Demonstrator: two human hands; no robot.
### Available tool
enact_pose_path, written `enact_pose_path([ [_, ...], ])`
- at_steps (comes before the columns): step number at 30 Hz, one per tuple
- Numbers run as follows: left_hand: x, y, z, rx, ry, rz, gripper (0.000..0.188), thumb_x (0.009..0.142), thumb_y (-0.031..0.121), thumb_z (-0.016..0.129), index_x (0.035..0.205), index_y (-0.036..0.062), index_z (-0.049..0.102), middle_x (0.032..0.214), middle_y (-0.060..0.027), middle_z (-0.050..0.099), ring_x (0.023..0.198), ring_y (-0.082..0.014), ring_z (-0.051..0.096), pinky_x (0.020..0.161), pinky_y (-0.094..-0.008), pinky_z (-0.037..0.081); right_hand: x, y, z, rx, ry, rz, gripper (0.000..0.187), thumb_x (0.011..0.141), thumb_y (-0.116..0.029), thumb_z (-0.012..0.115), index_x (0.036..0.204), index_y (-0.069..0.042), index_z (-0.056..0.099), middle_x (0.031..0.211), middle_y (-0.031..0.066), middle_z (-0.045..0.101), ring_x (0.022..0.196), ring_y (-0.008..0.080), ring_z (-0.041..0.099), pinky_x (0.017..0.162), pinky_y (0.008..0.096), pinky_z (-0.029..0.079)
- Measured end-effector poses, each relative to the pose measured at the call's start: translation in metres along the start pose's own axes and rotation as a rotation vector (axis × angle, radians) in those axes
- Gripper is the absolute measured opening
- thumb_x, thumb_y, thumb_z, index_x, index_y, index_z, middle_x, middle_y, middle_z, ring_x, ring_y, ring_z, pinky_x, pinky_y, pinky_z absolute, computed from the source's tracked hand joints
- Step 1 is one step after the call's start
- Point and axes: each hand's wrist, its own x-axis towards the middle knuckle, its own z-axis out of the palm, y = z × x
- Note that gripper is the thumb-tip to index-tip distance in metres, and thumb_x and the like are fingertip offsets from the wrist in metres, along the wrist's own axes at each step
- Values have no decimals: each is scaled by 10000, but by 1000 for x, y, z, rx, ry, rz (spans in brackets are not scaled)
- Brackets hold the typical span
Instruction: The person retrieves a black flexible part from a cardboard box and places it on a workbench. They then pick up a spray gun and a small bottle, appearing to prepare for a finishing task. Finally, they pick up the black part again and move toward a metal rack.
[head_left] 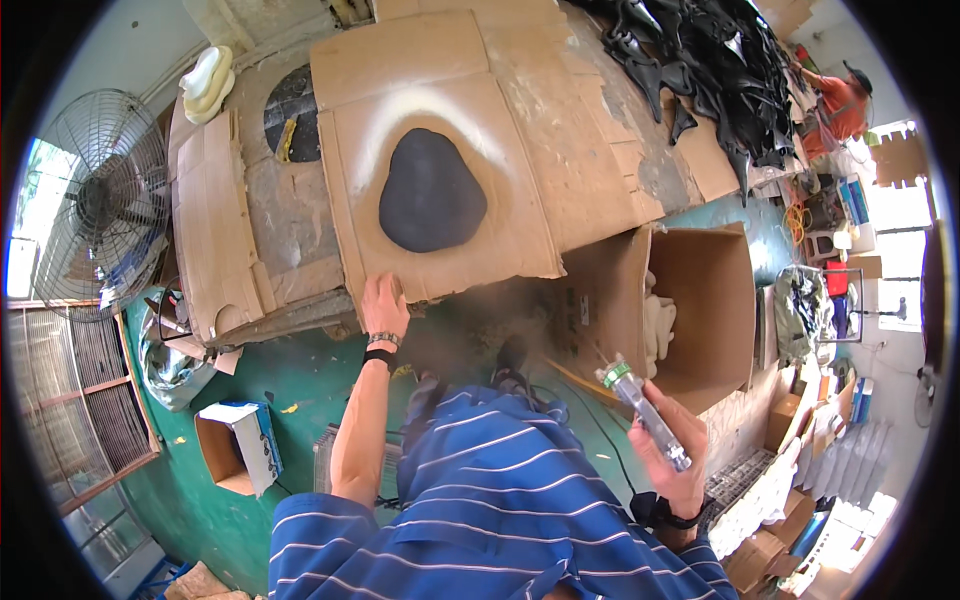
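Striped blue shirt (480, 480) fills the foreground, its wearer's two bare hands apart at the near side of a cardboard-covered work surface. Closed around a silver handheld tool (640, 408) with a green collar, the right hand (672, 450) has its fingers wrapped about the slim body, the collared end pointing away and to the left. The left hand (385, 310) lies with fingers stretched over the near edge of a cardboard sheet (520, 235); whether the thumb pinches from below cannot be told.

Just beyond the left hand's fingers, a dark grey rounded pad (432, 190) rests on the sheet, untouched, with a whitish dusting (400, 105) curving round its far side. Beyond the tool, pale pieces (657, 325) sit in an open cardboard box (710, 350); farther off past the right hand, limp black pieces (700, 70) lie heaped near a co-worker in orange (840, 105).

By its look, the tool should be light to moderate in weight, rigid and perhaps slick on its shiny casing, best held mid-body, clear of the collared end. The pad appears light and slightly flexible, likely easiest to lift by its rim; the sheet seems stiff but bendable, suited to an edge hold.
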Motion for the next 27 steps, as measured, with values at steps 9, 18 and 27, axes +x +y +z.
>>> enact_pose_path([
  [9, 81, 37, 13, -121, 193, -177, 385, 831, 120, 708, 1210, 122, 642, 1197, -126, 614, 1133, -334, 575, 951, -434, 480, -3, -3, 6, 116, 117, 78, 515, 792, -44, 754, 1274, 65, 608, 893, 167, 684, 742, 223, 654, 670, 303, 499],
  [18, 99, 31, 25, -51, 219, -276, 350, 792, 167, 772, 1131, 175, 682, 1092, -63, 626, 1044, -297, 604, 866, -432, 515, -6, -19, 2, -34, -41, 59, 577, 722, 7, 775, 1277, 35, 622, 854, 169, 669, 699, 257, 648, 648, 309, 502],
  [27, 106, 23, 18, 4, 131, -174, 299, 762, 195, 795, 1036, 148, 685, 1008, -60, 646, 997, -290, 621, 831, -435, 522, -20, -29, 29, 77, 123, 153, 606, 702, 48, 766, 1290, 26, 619, 869, 165, 669, 696, 251, 641, 656, 303, 503],
])
